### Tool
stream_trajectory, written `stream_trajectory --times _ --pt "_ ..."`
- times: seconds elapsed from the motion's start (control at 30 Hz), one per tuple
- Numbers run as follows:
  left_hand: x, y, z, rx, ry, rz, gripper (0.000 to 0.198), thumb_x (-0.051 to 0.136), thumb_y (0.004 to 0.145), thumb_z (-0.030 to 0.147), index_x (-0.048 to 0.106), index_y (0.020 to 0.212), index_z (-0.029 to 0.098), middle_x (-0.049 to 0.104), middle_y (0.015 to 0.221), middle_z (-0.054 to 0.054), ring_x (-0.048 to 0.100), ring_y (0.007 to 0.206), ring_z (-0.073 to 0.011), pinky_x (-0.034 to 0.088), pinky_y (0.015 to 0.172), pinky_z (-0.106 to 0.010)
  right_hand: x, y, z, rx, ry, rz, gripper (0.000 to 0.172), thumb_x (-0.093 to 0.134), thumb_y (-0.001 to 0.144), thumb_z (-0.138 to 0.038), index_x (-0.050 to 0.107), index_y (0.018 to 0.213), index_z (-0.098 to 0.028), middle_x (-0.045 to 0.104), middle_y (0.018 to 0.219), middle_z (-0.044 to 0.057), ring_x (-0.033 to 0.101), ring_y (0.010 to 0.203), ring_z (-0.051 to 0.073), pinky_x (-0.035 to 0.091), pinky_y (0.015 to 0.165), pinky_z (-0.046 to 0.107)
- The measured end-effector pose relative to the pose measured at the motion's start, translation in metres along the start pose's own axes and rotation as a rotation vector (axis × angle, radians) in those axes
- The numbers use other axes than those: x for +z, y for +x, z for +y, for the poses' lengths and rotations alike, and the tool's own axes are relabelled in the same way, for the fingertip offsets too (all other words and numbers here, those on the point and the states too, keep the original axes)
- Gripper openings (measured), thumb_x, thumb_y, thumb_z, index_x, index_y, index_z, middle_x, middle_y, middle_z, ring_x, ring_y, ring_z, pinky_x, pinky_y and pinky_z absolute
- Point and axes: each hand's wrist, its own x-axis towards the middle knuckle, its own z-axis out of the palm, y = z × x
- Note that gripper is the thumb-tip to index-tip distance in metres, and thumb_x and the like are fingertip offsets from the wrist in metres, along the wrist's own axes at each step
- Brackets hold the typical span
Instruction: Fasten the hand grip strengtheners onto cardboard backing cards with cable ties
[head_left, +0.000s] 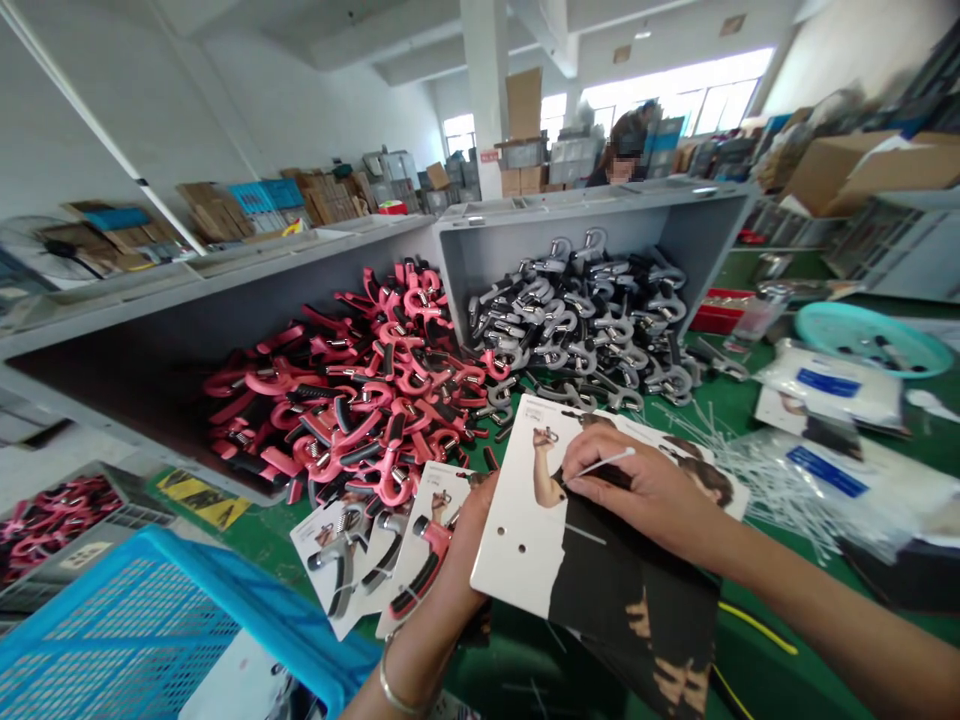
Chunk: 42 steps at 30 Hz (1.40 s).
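My right hand (645, 490) is closed in a pinch on a white cable tie (611, 461), over the front of a printed backing card (514, 580). The card shows a flexed arm and has small punched holes; another white strip crosses its dark area. At the card's left edge, my left hand (466, 535) grips it, its fingers mostly hidden behind. Just left of that hand lie cards carrying hand grippers: a red-and-black hand gripper (421, 572) and a grey hand gripper (341, 570). More printed cards (701, 475) show beneath my right hand.
Grey bins on their sides spill red hand grippers (360, 400) and grey hand grippers (570, 320). Loose cable ties (787, 490) and plastic packs (832, 385) lie right. A blue basket (172, 590) stands front left, a turquoise tray (870, 335) back right. A person (626, 145) is beyond the bins.
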Motion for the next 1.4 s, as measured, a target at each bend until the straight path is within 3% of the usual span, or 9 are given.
stream_trajectory --times 0.1,0.33,0.47,0.57,0.77,0.93,1.13,1.27,1.4 --pt "0.0 0.004 0.0 0.069 0.044 -0.022 0.023 0.069 0.074 0.04 0.07 0.077 0.017 0.067 0.068 -0.002 0.056 0.065 -0.0175 0.047 0.064 -0.027 -0.001 0.001 0.001 0.009 0.012 -0.009 0.009 0.059 0.095 -0.024 0.066 0.09 -0.021 0.064 0.096 0.004 0.06 0.092 0.017 0.046 0.086 0.031" --pt "-0.006 0.001 0.033 0.487 0.627 0.042 0.015 0.076 0.067 0.018 0.075 0.082 0.021 0.064 0.077 -0.003 0.057 0.078 -0.0204 0.045 0.071 -0.026 -0.014 -0.015 0.002 0.141 0.092 0.04 0.011 0.058 0.095 -0.029 0.067 0.097 -0.023 0.066 0.097 0.003 0.061 0.091 0.018 0.046 0.084 0.03" --pt "-0.012 -0.021 0.045 0.328 0.586 -0.142 0.01 0.071 0.076 0.018 0.075 0.085 0.02 0.065 0.079 -0.003 0.058 0.071 -0.0159 0.045 0.063 -0.021 -0.017 -0.022 0.003 0.179 0.121 0.005 0.013 0.057 0.096 -0.03 0.068 0.096 -0.024 0.067 0.096 0.001 0.062 0.09 0.016 0.046 0.083 0.028" --pt "-0.018 -0.038 0.053 0.183 0.484 -0.292 0.014 0.065 0.086 0.023 0.076 0.092 0.02 0.069 0.102 -0.008 0.065 0.087 -0.02 0.053 0.071 -0.024 -0.015 -0.022 0.002 0.154 0.113 0.016 0.012 0.058 0.096 -0.029 0.068 0.095 -0.024 0.067 0.094 0.0 0.062 0.089 0.015 0.045 0.083 0.027" --pt "-0.033 -0.056 0.071 0.394 0.747 -0.636 0.045 0.055 0.091 0.015 0.061 0.133 0.03 0.059 0.137 -0.009 0.052 0.13 -0.0289 0.044 0.108 -0.04 -0.016 -0.026 0.0 0.113 0.074 0.097 0.011 0.058 0.095 -0.026 0.068 0.099 -0.024 0.068 0.095 0.003 0.063 0.089 0.017 0.047 0.082 0.028" --pt "-0.023 -0.05 0.063 0.715 0.814 -0.631 0.05 0.054 0.088 0.003 0.062 0.131 0.03 0.062 0.135 -0.009 0.061 0.12 -0.0254 0.052 0.097 -0.033 -0.016 -0.032 0.003 0.13 0.133 0.153 0.012 0.059 0.094 -0.03 0.068 0.098 -0.023 0.069 0.095 0.003 0.064 0.087 0.017 0.049 0.081 0.029" --pt "0.005 -0.035 0.056 0.61 0.707 -0.62 0.032 0.059 0.088 0.008 0.07 0.114 0.023 0.071 0.115 -0.011 0.067 0.107 -0.024 0.053 0.094 -0.034 -0.016 -0.033 0.003 0.12 0.121 0.2 0.012 0.058 0.094 -0.028 0.067 0.097 -0.022 0.069 0.096 0.004 0.063 0.088 0.018 0.05 0.08 0.031" --pt "0.012 -0.032 0.049 0.758 0.783 -0.651 0.039 0.056 0.089 0.006 0.068 0.12 0.024 0.066 0.126 -0.011 0.061 0.118 -0.0252 0.049 0.1 -0.034 -0.017 -0.033 -0.001 0.081 0.064 0.242 0.01 0.057 0.094 -0.022 0.067 0.096 -0.022 0.068 0.095 0.003 0.063 0.089 0.017 0.049 0.082 0.031" --pt "0.012 -0.029 0.035 0.816 0.939 -0.339 0.035 0.061 0.083 0.005 0.072 0.111 0.023 0.07 0.113 -0.01 0.065 0.106 -0.0247 0.051 0.088 -0.03 -0.015 -0.033 -0.001 -0.026 -0.045 0.204 0.015 0.054 0.095 -0.017 0.067 0.099 -0.023 0.068 0.095 0.004 0.062 0.091 0.018 0.048 0.082 0.031"
